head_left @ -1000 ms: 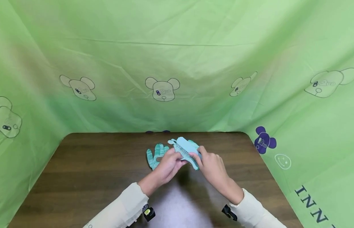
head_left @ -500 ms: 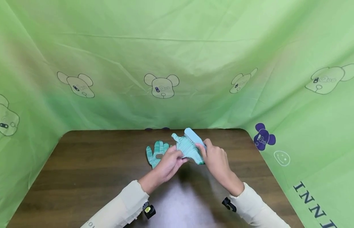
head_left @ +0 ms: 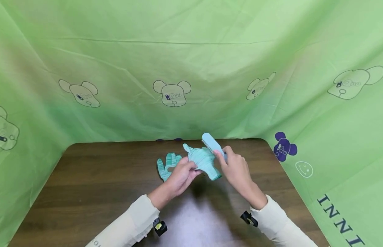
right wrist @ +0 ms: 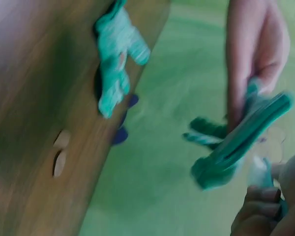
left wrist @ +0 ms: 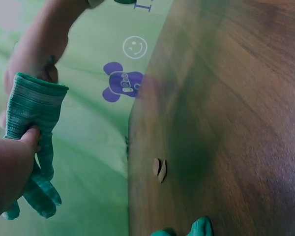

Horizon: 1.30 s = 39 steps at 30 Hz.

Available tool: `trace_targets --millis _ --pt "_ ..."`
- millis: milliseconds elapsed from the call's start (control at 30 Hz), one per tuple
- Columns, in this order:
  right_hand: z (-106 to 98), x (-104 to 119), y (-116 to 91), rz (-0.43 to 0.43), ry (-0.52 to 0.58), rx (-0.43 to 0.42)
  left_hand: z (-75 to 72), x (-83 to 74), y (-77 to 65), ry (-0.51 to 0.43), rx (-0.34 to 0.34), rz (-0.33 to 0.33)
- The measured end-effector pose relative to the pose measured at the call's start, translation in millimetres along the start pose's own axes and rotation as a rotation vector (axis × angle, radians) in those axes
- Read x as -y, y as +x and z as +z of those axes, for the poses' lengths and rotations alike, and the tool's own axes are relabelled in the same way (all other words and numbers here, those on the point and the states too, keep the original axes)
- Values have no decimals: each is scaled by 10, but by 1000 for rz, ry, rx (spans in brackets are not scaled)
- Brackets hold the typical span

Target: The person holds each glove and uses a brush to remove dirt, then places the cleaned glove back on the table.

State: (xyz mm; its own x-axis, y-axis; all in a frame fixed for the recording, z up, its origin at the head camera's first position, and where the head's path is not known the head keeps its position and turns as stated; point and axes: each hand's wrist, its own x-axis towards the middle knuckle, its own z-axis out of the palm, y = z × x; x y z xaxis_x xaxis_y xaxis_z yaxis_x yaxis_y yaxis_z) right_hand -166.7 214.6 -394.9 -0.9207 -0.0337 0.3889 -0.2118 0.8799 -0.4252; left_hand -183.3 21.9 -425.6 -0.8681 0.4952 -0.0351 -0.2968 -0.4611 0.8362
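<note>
My left hand (head_left: 182, 175) pinches a teal knitted glove (head_left: 204, 159) between thumb and fingers, holding it above the table. In the left wrist view the held glove (left wrist: 39, 101) has its cuff up and its fingers hanging down. My right hand (head_left: 237, 171) grips a light blue brush (head_left: 211, 142), bristles facing the glove; the brush head is at the glove's upper right edge. A second teal glove (head_left: 162, 169) lies on the table behind my left hand. It shows a brown oval spot at its palm; whether this is a hole or a patch I cannot tell.
Two small tan leaf-shaped pieces (left wrist: 162, 171) lie on the brown wooden table (head_left: 95, 178). A green curtain (head_left: 176, 68) printed with bear heads rises behind the table and along both sides.
The brush has moved up and right across the held glove, from lying over its middle to its upper right edge. The glove has turned flatter toward the head camera. My left hand stays nearly still.
</note>
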Motion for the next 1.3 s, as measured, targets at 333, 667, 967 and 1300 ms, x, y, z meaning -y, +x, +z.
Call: trace_targets --millis 333,667,967,1300 --pt "68 112 -100 -166 -95 14 -38 -90 2 -39 52 24" --pt "97 -8 -2 -115 -154 -93 9 -71 -26 12 -4 -7" --pt "6 -50 -7 30 19 -7 -11 -58 5 -19 -42 20" --pt "35 139 -159 -176 -102 24 26 -91 -23 2 34 24"
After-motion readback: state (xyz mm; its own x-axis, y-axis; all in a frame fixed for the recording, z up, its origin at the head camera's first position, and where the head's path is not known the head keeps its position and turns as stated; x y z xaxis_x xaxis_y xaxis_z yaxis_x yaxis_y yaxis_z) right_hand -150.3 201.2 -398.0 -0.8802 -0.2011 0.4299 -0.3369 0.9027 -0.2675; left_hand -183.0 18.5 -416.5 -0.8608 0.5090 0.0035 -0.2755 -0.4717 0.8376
